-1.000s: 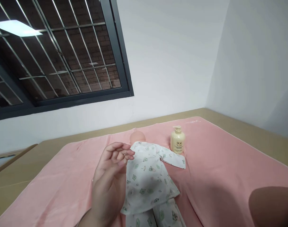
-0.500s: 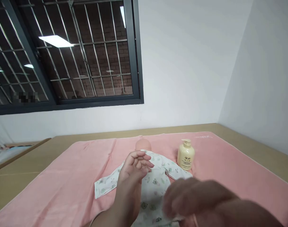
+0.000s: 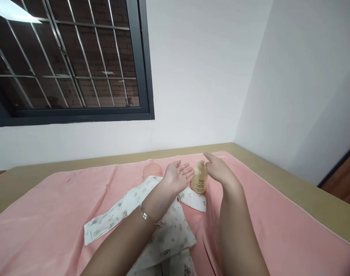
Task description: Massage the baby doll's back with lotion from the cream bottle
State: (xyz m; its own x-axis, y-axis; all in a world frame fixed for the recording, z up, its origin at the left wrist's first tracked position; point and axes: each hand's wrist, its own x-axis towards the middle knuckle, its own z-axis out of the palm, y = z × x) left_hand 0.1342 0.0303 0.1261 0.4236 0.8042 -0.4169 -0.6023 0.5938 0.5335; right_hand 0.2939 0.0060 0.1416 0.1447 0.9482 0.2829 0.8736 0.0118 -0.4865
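Note:
My left hand point(image 3: 179, 175) is held palm up with its fingers spread, just left of a pale yellow pump bottle point(image 3: 199, 180). Beside the bottle's neck, on the right, is my right hand point(image 3: 220, 168). One of its digits stretches out near the pump top; the other fingers are partly hidden, and whether they touch the bottle I cannot tell. Under my left forearm lies a doll with a bald head point(image 3: 152, 169), dressed in a white printed outfit point(image 3: 175, 222) with its sleeves spread out. The bottle stands behind the end of one sleeve.
A pink blanket point(image 3: 62, 207) with some creases covers most of the tan table point(image 3: 281, 184). White walls point(image 3: 198, 76) rise behind and to the right. A dark-framed window point(image 3: 146, 61) with metal bars is at the upper left.
My right hand has moved forward to the bottle. My left hand has turned palm up with fingers spread and come close to the bottle. The view has swung to the right.

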